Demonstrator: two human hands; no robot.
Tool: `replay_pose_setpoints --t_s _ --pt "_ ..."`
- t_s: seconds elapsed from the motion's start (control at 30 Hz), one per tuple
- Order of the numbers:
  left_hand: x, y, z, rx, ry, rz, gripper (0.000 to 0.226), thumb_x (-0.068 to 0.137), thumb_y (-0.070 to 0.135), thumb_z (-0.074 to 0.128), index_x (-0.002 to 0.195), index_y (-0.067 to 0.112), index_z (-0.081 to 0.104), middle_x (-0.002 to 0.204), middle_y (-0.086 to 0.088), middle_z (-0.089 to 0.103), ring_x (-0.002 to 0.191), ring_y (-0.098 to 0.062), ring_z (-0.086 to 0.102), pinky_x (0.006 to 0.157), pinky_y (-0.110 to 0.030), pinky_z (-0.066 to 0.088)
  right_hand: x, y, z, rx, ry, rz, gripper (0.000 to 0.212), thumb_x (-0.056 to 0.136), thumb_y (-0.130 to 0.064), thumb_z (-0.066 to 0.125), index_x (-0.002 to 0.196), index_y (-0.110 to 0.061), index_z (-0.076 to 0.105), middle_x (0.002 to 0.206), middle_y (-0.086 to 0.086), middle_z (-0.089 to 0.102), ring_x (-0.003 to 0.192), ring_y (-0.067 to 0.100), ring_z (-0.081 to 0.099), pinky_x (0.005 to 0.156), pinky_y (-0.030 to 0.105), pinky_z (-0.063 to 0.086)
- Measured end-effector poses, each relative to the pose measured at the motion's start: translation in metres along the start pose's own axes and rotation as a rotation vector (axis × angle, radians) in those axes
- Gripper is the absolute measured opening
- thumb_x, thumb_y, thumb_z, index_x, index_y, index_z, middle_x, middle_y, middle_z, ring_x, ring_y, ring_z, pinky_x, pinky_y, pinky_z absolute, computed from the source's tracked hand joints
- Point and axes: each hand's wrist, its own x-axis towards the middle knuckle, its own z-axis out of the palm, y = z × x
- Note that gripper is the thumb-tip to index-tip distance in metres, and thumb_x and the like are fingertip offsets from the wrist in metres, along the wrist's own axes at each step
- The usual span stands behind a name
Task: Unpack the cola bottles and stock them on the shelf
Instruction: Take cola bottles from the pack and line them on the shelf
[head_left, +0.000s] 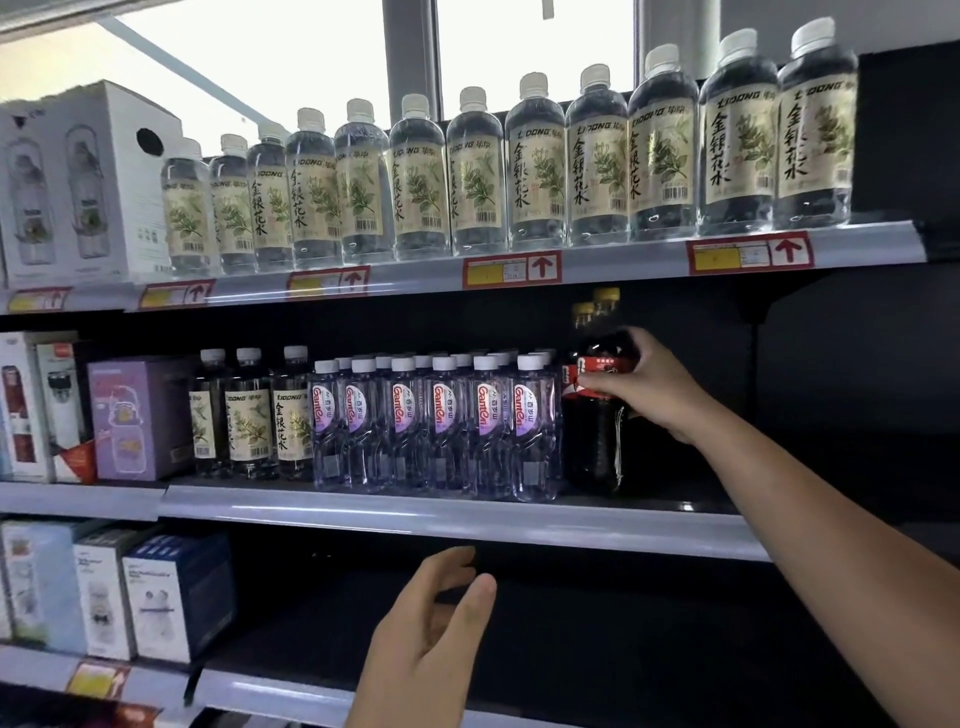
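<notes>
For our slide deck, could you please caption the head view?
Right hand sets a cola bottle on the middle shelf beside water bottles; left hand hovers open.

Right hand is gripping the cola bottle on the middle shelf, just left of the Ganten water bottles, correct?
Not quite. The head view shows the right hand gripping the cola bottle on the middle shelf, but just right of the Ganten water bottles, not left.

The top shelf (613, 262) bears a row of herbal-water bottles (478, 176) and a white carton (78, 182). The middle shelf (415, 512) carries boxed flasks (140, 415), three herbal bottles (249, 415), purple-labelled water bottles (441, 426) and cola bottles (597, 410), seemingly two. The bottom shelf (270, 691) holds boxes (156, 592).
</notes>
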Motion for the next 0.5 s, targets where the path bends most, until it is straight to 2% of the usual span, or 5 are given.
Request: replay_pose_setpoints --t_s 0.1,0.2,0.27,0.33,0.5 --pt "0.001 -0.001 0.006 -0.021 0.007 0.007 0.016 0.092 0.045 0.065 0.108 0.046 0.068 0.101 0.032 0.070 0.089 -0.001 0.073 0.079 -0.015 0.045 0.002 0.002 0.002 -0.031 -0.005 -0.028 0.085 0.078 -0.033 0.089 0.149 -0.026 0.044 0.127 -0.009 0.058 0.116 0.014 0.059 0.100 0.031 0.045" --pt "0.000 -0.001 0.012 -0.037 0.005 0.025 0.023 0.089 0.053 0.064 0.110 0.043 0.069 0.102 0.033 0.070 0.088 -0.002 0.073 0.079 -0.016 0.045 0.003 0.002 0.005 -0.056 -0.011 -0.035 0.086 0.073 -0.039 0.091 0.146 -0.031 0.047 0.133 -0.005 0.059 0.118 0.016 0.060 0.102 0.034 0.047" --pt "0.000 0.000 0.016 -0.035 -0.007 0.020 0.019 0.093 0.044 0.064 0.111 0.042 0.069 0.100 0.034 0.069 0.089 -0.002 0.073 0.080 -0.017 0.046 0.005 0.002 0.007 -0.092 0.001 -0.036 0.098 0.059 -0.057 0.089 0.145 -0.036 0.047 0.139 -0.002 0.058 0.123 0.019 0.060 0.109 0.042 0.048" --pt "-0.001 0.000 0.018 -0.030 -0.019 0.028 0.019 0.093 0.040 0.063 0.112 0.042 0.068 0.100 0.034 0.069 0.089 -0.003 0.073 0.080 -0.017 0.045 0.007 0.004 0.008 -0.104 -0.007 -0.035 0.108 0.050 -0.066 0.084 0.147 -0.037 0.045 0.142 0.000 0.057 0.126 0.021 0.059 0.111 0.047 0.047" --pt "-0.001 0.002 0.021 -0.026 -0.028 0.035 0.019 0.093 0.039 0.063 0.112 0.042 0.068 0.101 0.035 0.068 0.091 0.000 0.072 0.078 -0.014 0.045 0.006 0.006 0.007 -0.099 -0.007 -0.036 0.104 0.056 -0.063 0.086 0.148 -0.037 0.045 0.143 0.000 0.057 0.129 0.022 0.057 0.113 0.049 0.046"
